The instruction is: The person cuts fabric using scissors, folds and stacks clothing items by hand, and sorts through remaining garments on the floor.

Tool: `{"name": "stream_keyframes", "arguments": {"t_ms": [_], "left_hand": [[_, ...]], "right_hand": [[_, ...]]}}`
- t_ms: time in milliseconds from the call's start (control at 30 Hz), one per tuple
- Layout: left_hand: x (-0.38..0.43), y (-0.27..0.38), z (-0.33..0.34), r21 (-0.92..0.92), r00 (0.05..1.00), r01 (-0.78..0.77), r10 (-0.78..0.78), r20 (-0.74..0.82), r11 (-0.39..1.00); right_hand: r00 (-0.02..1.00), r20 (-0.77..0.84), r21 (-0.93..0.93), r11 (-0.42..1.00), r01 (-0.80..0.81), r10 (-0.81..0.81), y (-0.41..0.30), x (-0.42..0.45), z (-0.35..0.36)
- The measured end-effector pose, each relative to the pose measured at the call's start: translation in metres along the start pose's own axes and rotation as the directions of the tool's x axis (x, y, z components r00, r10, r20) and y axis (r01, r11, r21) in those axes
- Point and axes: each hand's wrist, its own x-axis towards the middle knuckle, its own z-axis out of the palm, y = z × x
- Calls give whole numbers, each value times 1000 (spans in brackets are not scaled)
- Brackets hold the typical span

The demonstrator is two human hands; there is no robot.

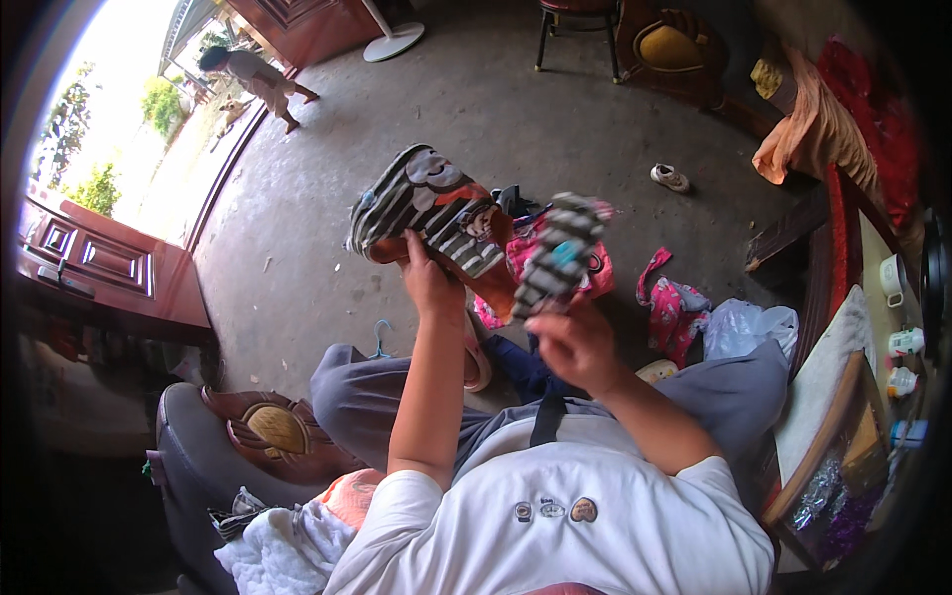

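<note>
A child's garment with dark and white stripes, cartoon figures and orange-brown parts is held up before me. My left hand grips its lower left edge, thumb on the front. My right hand pinches a striped, blurred section with a turquoise patch. That section looks like a sleeve or leg of the garment, though the join is hard to make out. Behind it, a pink cloth item is partly hidden. Dark blue cloth lies below, between my knees.
A pink patterned cloth and a clear plastic bag lie at right. On the floor are a small shoe and a blue hanger. White cloth is heaped beside me at left. A child stands by the open doorway.
</note>
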Motion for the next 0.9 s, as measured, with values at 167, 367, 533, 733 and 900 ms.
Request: {"name": "stream_keyframes", "arguments": {"t_ms": [167, 367, 533, 733, 900], "left_hand": [[-20, -16, -1, 86, 993, 92, -98, 61, 992], [-60, -10, 21, 31, 975, 188, -190, 114, 982], [-54, -23, 11, 266, 957, 125, -187, 222, 956], [-35, -14, -2, 135, 958, 283, -287, 5, 949], [-10, -13, -38, -114, 919, 367, -341, 199, 923]], "right_hand": [[927, 76, -42, 928, 370, -367, -9, 41, 13], [998, -10, -187, 981, -56, 55, 28, 75, 21], [991, 130, -276, 961, 15, 22, 42, 68, 22], [832, -144, 480, 773, -415, 536, 72, 27, 14], [77, 557, 419, -199, -886, 827, 52, -22, 16]]}}
